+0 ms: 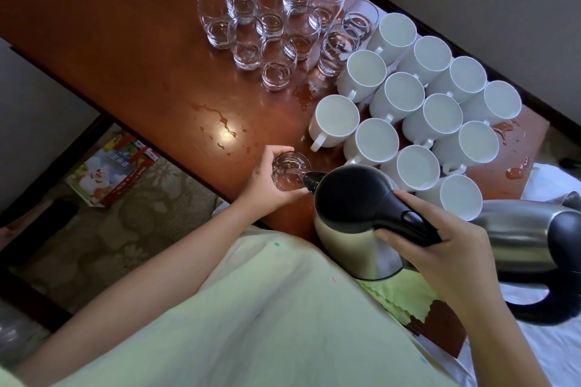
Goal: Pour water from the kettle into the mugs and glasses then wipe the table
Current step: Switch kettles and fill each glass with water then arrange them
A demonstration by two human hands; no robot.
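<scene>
no legible text (box print blurred)

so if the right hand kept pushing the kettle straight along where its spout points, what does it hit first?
Likely the glass gripped in the left hand: the spout of the kettle held by the right hand already sits at its rim. Depth is unclear from this one view.

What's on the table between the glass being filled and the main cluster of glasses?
Head view: only bare wet tabletop between the held glass and the glass cluster. A spilled water trail with scattered droplets lies there; nothing else.
</scene>
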